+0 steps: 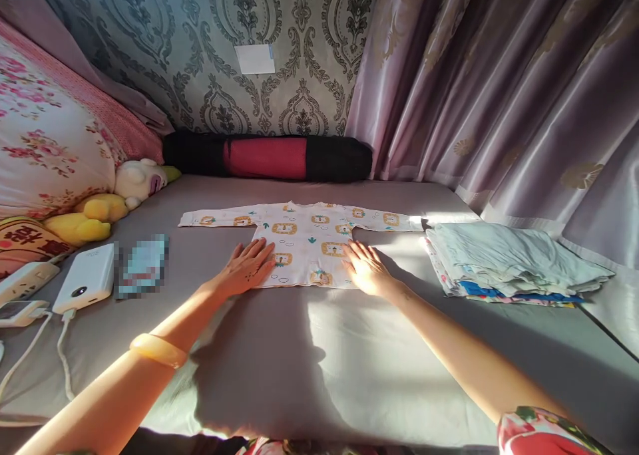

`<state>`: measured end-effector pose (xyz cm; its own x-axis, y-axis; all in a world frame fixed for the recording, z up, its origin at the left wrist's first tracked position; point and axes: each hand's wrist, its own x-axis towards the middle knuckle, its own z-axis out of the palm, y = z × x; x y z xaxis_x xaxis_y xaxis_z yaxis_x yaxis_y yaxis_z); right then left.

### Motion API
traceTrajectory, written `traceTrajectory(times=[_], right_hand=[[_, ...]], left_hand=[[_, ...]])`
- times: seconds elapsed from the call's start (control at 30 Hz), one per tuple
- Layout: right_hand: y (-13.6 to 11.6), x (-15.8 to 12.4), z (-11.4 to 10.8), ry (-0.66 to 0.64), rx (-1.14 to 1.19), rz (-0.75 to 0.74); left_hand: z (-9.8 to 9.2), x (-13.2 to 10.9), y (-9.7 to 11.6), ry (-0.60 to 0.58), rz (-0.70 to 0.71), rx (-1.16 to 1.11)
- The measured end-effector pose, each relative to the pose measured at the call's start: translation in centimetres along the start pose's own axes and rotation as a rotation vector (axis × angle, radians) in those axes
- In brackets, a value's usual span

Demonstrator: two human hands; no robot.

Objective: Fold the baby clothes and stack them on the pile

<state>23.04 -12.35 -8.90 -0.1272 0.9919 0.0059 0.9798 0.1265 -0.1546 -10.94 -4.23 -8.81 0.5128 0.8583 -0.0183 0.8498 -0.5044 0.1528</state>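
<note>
A small white long-sleeved shirt (299, 242) with yellow lion faces and green leaf prints lies spread flat on the grey sheet, sleeves stretched out to both sides. My left hand (247, 265) rests on its left side near the lower hem, fingers extended and a bangle on the wrist. Against the opposite side of the shirt lies my right hand (367, 267), its fingers spread over the edge of the fabric. Neither hand grasps anything.
A stack of folded clothes (504, 259) sits at the right by the curtain (449, 76). Leftward are a white power bank (87, 279) with a cable, a blurred-out item (143, 265), a power strip (27, 282) and plush toys (94, 219). A black-and-red roll (267, 157) lies along the wall.
</note>
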Motion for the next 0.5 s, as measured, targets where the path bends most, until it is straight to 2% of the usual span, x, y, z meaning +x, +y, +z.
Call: traceTrajectory(times=[0.1,0.2,0.27,0.33,0.4,0.5], right_hand=[[1.3,0.9,-1.6,-0.042,0.143,-0.077],[3.8,2.9,-4.0,-0.099,0.313,-0.024],[6.0,4.4,-5.5,-0.052,0.312,0.125],[8.5,5.7,-6.6,0.022,0.227,0.351],[10.7,6.5,-7.2,0.057,0.136,0.572],[13.0,7.4,-7.2,0.075,0.056,0.766]], left_hand=[[-1.5,1.4,0.3,0.016,0.001,-0.018],[-2.9,4.0,1.3,0.021,-0.05,-0.007],[-3.2,6.0,2.3,0.037,-0.06,-0.015],[-3.0,8.2,3.8,0.046,-0.049,-0.053],[-2.5,10.4,5.6,0.046,-0.024,-0.096],[-1.4,13.7,8.4,0.054,0.042,-0.168]])
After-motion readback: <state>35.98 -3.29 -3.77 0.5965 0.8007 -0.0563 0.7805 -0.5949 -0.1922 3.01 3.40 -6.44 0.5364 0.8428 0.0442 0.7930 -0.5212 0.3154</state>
